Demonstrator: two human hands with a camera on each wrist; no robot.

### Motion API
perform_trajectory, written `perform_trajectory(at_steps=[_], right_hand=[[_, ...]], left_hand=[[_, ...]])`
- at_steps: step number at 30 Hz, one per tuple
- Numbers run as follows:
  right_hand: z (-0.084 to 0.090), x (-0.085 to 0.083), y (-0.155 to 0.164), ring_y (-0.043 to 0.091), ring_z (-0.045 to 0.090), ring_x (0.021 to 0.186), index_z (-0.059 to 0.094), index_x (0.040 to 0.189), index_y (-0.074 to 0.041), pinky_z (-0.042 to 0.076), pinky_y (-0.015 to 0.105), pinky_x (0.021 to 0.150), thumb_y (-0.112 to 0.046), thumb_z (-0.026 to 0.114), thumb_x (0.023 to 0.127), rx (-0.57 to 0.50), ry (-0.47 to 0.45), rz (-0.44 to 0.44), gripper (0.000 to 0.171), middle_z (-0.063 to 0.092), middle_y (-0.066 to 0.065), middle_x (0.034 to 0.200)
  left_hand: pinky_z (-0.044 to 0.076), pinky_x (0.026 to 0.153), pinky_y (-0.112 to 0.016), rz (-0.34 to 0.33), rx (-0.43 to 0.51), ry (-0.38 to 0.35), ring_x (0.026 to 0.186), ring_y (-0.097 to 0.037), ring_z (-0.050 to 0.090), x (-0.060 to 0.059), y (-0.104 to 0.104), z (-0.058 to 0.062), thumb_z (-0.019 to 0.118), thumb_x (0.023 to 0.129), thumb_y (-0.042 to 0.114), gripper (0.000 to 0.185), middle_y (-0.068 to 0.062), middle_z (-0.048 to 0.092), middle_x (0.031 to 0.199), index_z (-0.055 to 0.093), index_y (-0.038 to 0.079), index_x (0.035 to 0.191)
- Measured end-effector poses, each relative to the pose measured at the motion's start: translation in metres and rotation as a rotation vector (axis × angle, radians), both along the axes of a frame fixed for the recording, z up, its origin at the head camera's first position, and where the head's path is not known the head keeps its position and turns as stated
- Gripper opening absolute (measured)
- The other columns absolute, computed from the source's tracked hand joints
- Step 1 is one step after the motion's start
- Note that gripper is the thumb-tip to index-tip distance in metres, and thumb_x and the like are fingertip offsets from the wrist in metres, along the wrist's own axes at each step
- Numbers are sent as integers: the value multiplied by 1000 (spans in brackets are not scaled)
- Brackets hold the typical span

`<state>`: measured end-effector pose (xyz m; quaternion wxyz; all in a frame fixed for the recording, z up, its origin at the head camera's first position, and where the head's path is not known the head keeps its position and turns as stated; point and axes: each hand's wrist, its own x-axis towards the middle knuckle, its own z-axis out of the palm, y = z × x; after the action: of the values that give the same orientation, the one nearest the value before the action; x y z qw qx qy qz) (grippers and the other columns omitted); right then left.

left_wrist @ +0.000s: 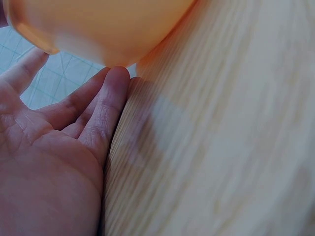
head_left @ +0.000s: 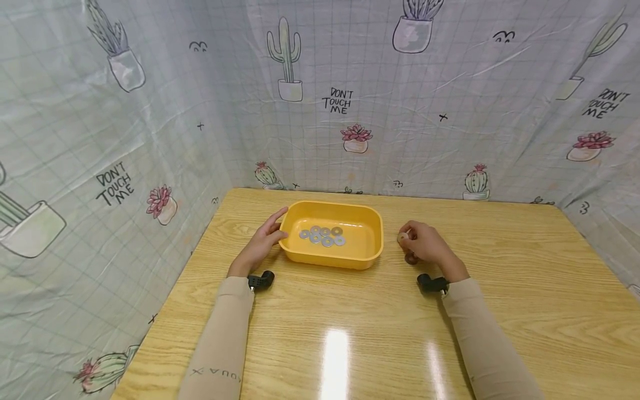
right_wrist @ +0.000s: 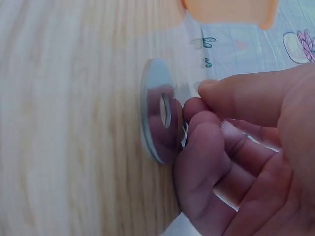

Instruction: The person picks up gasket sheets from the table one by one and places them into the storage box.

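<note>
A yellow plastic tray (head_left: 332, 259) stands on the table with several flat metal washers (head_left: 327, 241) lying loose at its left and middle. At the tray's left end is my left hand (head_left: 258, 244), thumb over the rim and fingers against the outside. The left wrist view shows those fingertips (left_wrist: 118, 78) right at the tray's lower edge. To the right of the tray, my right hand (head_left: 424, 241) holds one shiny washer (right_wrist: 153, 123) at its fingertips, close over the table. Its other fingers curl toward the palm.
The light wooden table (head_left: 380, 322) reaches toward me and out to the right. Behind it and along the left hangs a pale cloth (head_left: 320, 139) printed with cacti. A small black wrist camera (head_left: 261, 280) sits at my left wrist, another (head_left: 431, 283) at my right.
</note>
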<state>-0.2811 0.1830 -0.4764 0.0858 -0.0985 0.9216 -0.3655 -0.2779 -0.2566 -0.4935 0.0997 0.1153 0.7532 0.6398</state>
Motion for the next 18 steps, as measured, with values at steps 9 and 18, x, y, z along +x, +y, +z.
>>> perform_trajectory(at_steps=[9,18], right_hand=[[-1,-4,2,18,60,64,60,127,1,48,27,59,-13,63,101,-80,55,-58,29,63,11,83],[4,-4,0,18,66,72,60,132,3,55,25,65,-15,62,103,-190,70,-132,34,68,18,91]], left_hand=[[32,121,-56,4,-8,1,142,-36,46,0,1,0,54,104,16,66,-17,41,158,29,39,161],[32,121,-56,1,-9,-1,143,-36,46,-2,0,-1,53,105,17,65,-16,41,158,29,41,161]])
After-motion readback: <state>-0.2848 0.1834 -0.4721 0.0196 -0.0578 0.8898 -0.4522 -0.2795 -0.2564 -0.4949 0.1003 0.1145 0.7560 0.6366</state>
